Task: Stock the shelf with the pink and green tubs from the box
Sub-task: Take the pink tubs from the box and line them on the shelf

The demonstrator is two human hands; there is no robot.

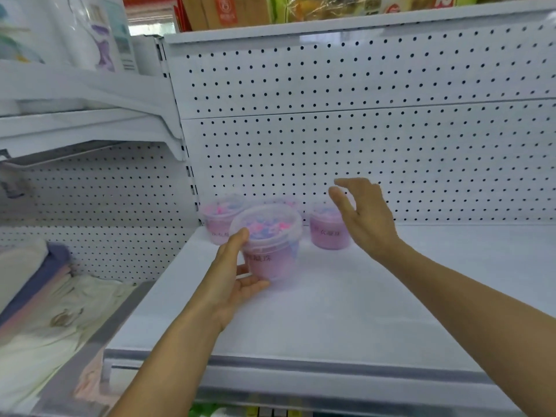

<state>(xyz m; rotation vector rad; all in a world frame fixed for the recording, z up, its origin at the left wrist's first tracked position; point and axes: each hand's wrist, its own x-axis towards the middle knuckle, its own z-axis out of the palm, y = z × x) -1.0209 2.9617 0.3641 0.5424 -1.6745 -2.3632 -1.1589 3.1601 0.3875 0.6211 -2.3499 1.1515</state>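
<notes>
A pink tub [269, 245] with a clear lid stands on the white shelf [331, 311], toward its back left. My left hand [233, 278] holds it from the left, thumb against the rim and fingers under its side. Two more pink tubs stand at the pegboard: one [218, 219] in the back left corner, one [326, 230] to the right. A fourth tub [285, 203] peeks out behind the held one. My right hand [361, 218] hovers with spread fingers just above and right of the right tub, touching nothing. No green tub and no box are in view.
A white pegboard [361, 130] backs the shelf, with another shelf [361, 22] of packaged goods overhead. To the left, a lower shelf holds folded textiles [45, 296]. The shelf's right half stretches away bare white.
</notes>
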